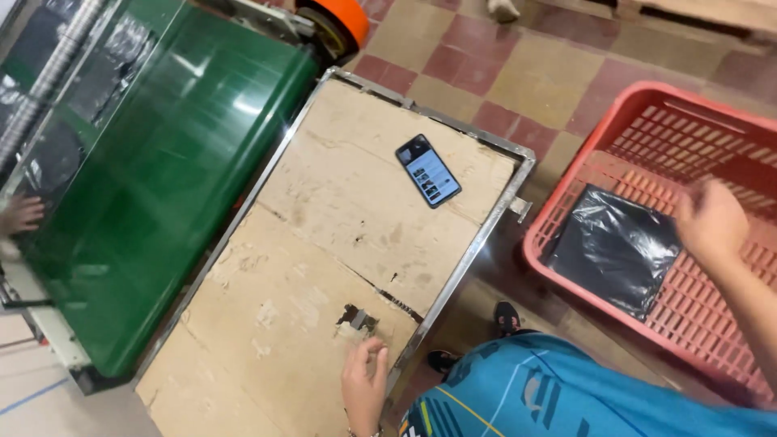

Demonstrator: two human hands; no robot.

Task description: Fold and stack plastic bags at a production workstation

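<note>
Head view: right hand (712, 220) hovers over the red plastic crate (566, 174), fingers loosely curled, holding nothing, just beside the black plastic-wrapped packet (613, 247) lying flat inside. Packet looks light, floppy, its film slick; best pinched at an edge or corner. Left hand (364, 387) rests open, empty, on the worn wooden tabletop (324, 243) near its metal rim.

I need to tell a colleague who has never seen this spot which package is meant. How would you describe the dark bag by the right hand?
Find the big red plastic basket on the tiled floor, right of the worn wooden table. On its slatted bottom lies a flat black package in shiny clear film, just left of the right hand. It is the only item in the basket, and far bigger than the phone on the table.
</note>
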